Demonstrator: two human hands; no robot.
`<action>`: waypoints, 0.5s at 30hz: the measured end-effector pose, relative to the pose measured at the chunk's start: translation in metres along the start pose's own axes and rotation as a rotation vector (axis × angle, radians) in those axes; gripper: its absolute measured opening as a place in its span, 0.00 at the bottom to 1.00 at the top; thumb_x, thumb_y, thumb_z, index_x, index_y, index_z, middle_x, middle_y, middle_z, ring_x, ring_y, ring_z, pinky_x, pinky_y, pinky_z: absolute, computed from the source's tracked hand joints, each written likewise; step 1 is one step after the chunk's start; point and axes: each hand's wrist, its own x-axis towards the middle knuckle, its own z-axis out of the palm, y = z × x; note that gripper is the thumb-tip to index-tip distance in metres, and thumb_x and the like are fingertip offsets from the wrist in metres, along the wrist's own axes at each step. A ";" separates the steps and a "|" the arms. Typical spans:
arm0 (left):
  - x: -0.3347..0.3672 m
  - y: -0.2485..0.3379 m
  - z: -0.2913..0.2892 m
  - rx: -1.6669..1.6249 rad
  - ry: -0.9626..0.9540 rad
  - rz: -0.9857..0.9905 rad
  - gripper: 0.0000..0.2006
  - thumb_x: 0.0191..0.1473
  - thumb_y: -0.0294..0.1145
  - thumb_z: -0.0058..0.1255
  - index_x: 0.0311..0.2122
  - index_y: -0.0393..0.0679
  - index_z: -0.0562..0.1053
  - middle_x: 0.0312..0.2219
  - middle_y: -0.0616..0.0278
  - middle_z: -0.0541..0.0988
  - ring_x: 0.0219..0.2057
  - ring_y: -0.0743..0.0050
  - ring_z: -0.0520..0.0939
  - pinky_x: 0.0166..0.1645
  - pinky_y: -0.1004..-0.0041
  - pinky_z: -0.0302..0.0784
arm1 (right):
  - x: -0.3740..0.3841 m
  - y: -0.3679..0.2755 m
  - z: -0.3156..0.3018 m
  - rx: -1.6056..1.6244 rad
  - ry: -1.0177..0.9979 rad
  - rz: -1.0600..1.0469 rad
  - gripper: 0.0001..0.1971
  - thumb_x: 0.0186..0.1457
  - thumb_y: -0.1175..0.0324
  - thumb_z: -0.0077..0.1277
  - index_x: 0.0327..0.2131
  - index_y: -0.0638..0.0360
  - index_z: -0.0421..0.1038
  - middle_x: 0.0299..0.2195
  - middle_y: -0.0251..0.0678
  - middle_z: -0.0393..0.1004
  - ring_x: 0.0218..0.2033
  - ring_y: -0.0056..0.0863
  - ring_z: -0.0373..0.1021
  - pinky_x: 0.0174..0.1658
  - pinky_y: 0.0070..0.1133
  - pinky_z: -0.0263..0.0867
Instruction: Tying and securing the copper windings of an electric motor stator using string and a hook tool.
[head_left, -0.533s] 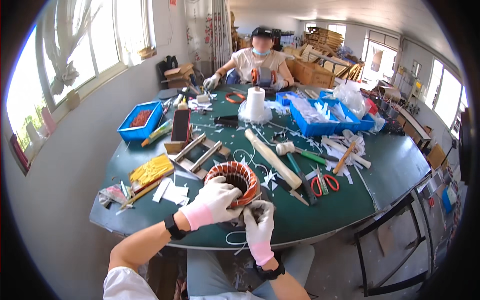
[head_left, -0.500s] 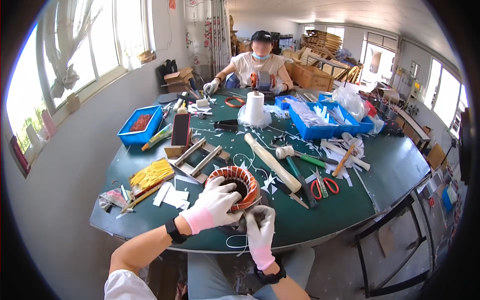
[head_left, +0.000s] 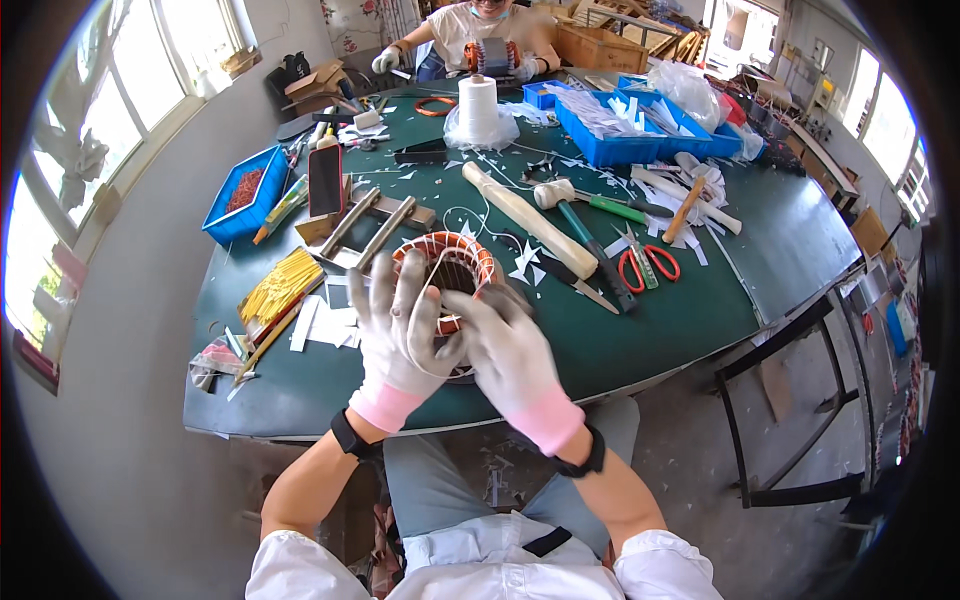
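A wire-wound stator ring (head_left: 452, 242), with orange-brown windings laced in white, sits near the table's front edge, partly hidden behind my hands. My left hand (head_left: 398, 335), in a white glove with a pink cuff, is in front of its left side. Its upper fingers are raised and apart, while a thin white cord (head_left: 410, 345) loops across its thumb side, caught among the fingers. My right hand (head_left: 515, 360), gloved alike, reaches leftward so its fingers meet the left hand's at the cord. Motion smears those right fingertips, and their grip cannot be made out.
Left are yellow strips (head_left: 280, 288), a phone (head_left: 324, 182) and a blue bin (head_left: 243, 205). Right lie a wooden stick (head_left: 530, 220), a mallet (head_left: 553, 194) and red-handled scissors (head_left: 630, 272). A cord spool (head_left: 477, 108) stands beyond, before a co-worker (head_left: 480, 40) with another wound part.
My right hand has risen from below the ring to meet the left. My left hand has left the ring's opening, and cord now loops across it. The view has tilted downward.
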 end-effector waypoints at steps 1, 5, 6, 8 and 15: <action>-0.001 0.000 -0.010 -0.103 -0.141 -0.021 0.34 0.39 0.31 0.64 0.53 0.43 0.61 0.56 0.44 0.66 0.58 0.38 0.66 0.60 0.33 0.53 | -0.031 -0.007 -0.016 0.211 -0.123 0.383 0.16 0.54 0.79 0.50 0.47 0.57 0.71 0.42 0.49 0.72 0.38 0.47 0.73 0.39 0.31 0.70; -0.006 0.008 -0.014 -0.333 -0.300 -0.226 0.27 0.38 0.25 0.65 0.48 0.46 0.71 0.35 0.58 0.77 0.42 0.51 0.78 0.53 0.57 0.69 | -0.227 0.062 -0.143 1.236 0.397 0.898 0.11 0.63 0.69 0.47 0.48 0.54 0.70 0.20 0.20 0.60 0.16 0.10 0.53 0.17 0.10 0.50; 0.002 0.014 -0.015 -0.330 -0.304 -0.182 0.23 0.38 0.25 0.65 0.44 0.47 0.74 0.30 0.61 0.78 0.38 0.55 0.79 0.49 0.60 0.70 | -0.292 0.084 -0.180 1.563 1.198 0.916 0.12 0.65 0.66 0.46 0.50 0.55 0.68 0.18 0.20 0.50 0.15 0.09 0.44 0.14 0.11 0.41; 0.001 0.014 -0.011 -0.365 -0.284 -0.148 0.20 0.40 0.24 0.64 0.42 0.47 0.75 0.30 0.64 0.78 0.35 0.60 0.78 0.48 0.61 0.70 | -0.288 0.091 -0.176 1.159 1.200 1.049 0.12 0.65 0.64 0.46 0.50 0.56 0.68 0.18 0.20 0.49 0.15 0.09 0.44 0.15 0.10 0.40; -0.004 -0.011 -0.013 -0.480 -0.334 -0.099 0.15 0.34 0.24 0.64 0.33 0.53 0.80 0.36 0.66 0.80 0.35 0.61 0.79 0.44 0.62 0.71 | -0.159 0.076 -0.168 0.635 0.666 0.751 0.12 0.68 0.63 0.43 0.49 0.57 0.68 0.19 0.20 0.54 0.15 0.07 0.46 0.15 0.09 0.42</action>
